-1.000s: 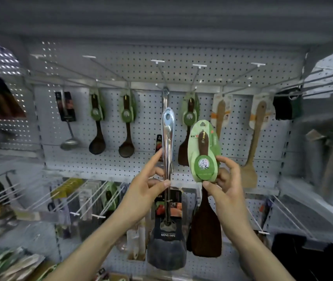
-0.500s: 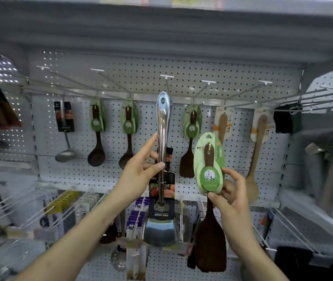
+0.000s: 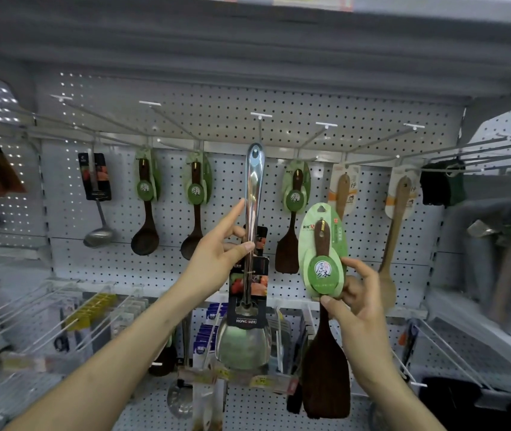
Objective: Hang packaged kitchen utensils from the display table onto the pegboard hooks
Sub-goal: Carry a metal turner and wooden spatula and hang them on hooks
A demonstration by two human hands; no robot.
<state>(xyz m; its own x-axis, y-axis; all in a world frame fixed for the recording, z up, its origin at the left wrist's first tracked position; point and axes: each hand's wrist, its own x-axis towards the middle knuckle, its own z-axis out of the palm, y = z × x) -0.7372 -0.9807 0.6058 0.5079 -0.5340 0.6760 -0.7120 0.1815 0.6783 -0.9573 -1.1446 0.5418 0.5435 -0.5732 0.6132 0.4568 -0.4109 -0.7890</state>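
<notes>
Upright, steel spatula between left fingers; wooden spatula between right fingers.

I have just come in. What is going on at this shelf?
A person faces a white perforated pegboard with a packaged utensil in each hand. The left-hand grip pinches the handle of a shiny steel spatula with a black card label, held upright with its hanging hole close under a wire hook. The right-hand grip holds a dark wooden spatula on a green card, lower and to the right. Neither is hung yet.
</notes>
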